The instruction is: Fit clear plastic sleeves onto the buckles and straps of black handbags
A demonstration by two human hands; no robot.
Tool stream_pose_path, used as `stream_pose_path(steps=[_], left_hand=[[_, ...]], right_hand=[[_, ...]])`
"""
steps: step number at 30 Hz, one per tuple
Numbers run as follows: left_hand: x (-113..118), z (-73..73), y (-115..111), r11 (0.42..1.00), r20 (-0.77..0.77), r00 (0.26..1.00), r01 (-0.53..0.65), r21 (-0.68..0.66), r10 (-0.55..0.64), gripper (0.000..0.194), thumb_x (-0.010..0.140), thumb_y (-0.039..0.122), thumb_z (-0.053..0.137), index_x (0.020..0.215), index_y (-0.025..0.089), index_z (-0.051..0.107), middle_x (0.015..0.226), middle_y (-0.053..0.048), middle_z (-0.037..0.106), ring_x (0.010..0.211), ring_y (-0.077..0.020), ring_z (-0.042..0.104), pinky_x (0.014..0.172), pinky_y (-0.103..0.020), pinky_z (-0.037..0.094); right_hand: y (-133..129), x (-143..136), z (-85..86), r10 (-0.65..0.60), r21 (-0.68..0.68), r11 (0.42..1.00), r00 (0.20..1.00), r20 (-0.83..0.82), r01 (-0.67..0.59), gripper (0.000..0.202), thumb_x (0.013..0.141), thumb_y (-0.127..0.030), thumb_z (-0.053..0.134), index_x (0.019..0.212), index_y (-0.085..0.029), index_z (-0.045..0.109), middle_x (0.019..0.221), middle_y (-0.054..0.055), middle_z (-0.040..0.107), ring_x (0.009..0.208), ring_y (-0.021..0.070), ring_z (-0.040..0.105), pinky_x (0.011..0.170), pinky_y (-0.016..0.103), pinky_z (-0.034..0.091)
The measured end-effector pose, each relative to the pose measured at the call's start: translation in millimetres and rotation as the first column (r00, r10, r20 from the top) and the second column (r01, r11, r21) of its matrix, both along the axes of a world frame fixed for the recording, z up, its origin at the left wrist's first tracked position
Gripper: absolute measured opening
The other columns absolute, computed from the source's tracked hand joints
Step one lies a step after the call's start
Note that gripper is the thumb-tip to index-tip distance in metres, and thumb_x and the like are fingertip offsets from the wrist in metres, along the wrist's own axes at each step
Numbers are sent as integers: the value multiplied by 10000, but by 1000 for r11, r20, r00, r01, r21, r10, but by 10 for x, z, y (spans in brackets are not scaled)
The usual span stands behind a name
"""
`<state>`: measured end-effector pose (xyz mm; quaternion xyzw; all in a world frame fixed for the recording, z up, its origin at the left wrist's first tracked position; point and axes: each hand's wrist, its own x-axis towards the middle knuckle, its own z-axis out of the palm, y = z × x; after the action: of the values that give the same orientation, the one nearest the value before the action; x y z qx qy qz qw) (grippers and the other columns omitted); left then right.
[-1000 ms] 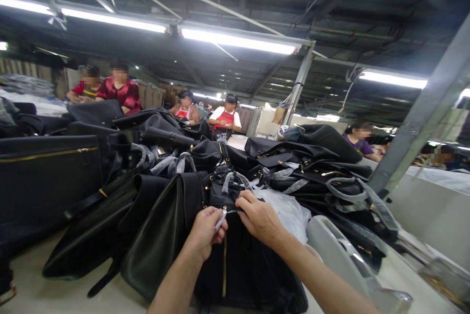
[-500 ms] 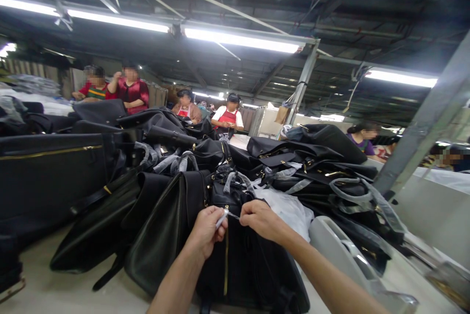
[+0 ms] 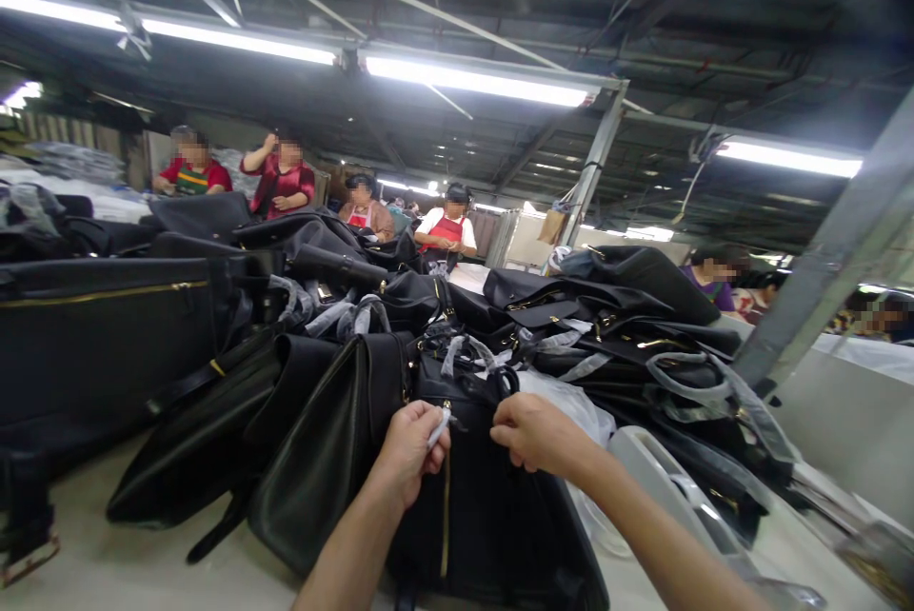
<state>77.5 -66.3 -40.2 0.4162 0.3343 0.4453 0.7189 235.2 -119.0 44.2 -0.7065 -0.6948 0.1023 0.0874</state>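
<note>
A black bag lies in front of me, a gold zipper running down its front. At the zipper's top end, my left hand pinches a small white wrapped piece between thumb and fingers. My right hand is to the right, over the same bag, its fingers curled together; whether anything thin is between them is too small to tell. A short clear strip shows beside the white piece, between the hands.
Black bags lean on the left, and more are heaped behind and at the right. White plastic sheeting and a grey plastic bin are to the right. Several people work beyond the heap; a metal post slants at the right.
My right hand has moved right, away from the left hand. The thin clear strip no longer stretches between both hands. My left hand still pinches the white piece.
</note>
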Motion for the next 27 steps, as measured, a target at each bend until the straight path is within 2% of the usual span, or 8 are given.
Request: stream_pose_path(steps=[2,4,7,9,15,20,24,27], left_hand=[[5,0,0,1000,-3,1000,1,9,0,320,677,416,689,665,180,474,474,42,544,323,-28,360,335,-152,203],[8,-3,-1,1000,-9,1000,0,21,0,322,677,425,682,670,181,473,485,44,547,324,-27,363,334,-152,207],[5,-11,0,999,-29,1000,5,40,-4,331,686,449,671,687,182,475,490,41,552,320,-34,375,332,-157,214],[4,-21,-2,998,-50,999,6,55,-3,330,703,462,653,702,183,477,483,36,555,314,-43,384,328,-160,217],[78,-62,-43,991,-136,990,-22,132,40,266,799,445,551,768,196,464,469,25,577,298,-80,437,301,-155,246],[122,-83,-99,971,-237,964,-61,232,117,218,854,417,490,865,223,392,450,51,551,292,-134,496,278,-166,298],[57,-61,-115,996,-200,980,1,85,16,246,878,452,416,954,224,362,490,21,599,345,-162,559,335,-195,395],[2,-24,-109,999,-201,979,40,20,-35,229,868,413,399,963,205,392,517,-15,631,386,-176,595,371,-219,437]], right_hand=[[-19,-10,25,-9,105,994,999,-33,13,230,836,-171,515,653,-193,652,549,11,635,525,138,559,531,245,336],[4,-81,-17,28,145,989,980,-199,1,262,834,-181,520,594,-191,625,544,-3,607,547,128,532,549,246,324],[107,-203,-170,23,66,998,871,-491,10,308,779,-189,559,471,-181,546,434,-40,484,448,96,411,484,241,264],[185,-257,-269,-39,5,999,820,-571,51,286,774,-197,547,489,-178,541,412,-56,443,400,81,356,439,233,230],[263,-365,-337,-231,-188,973,645,-728,137,320,862,-265,495,554,-185,461,406,-94,381,304,40,244,335,190,115],[288,-381,-309,-329,-285,944,472,-818,165,300,865,-176,529,585,-183,421,395,-123,330,292,16,215,314,144,89],[360,-260,-311,-469,-463,881,304,-829,97,404,901,-173,478,523,-188,335,377,-121,277,281,9,188,299,115,116],[415,-168,-324,-561,-567,823,203,-803,31,439,938,-188,441,514,-184,326,367,-116,274,263,6,185,285,100,116]])
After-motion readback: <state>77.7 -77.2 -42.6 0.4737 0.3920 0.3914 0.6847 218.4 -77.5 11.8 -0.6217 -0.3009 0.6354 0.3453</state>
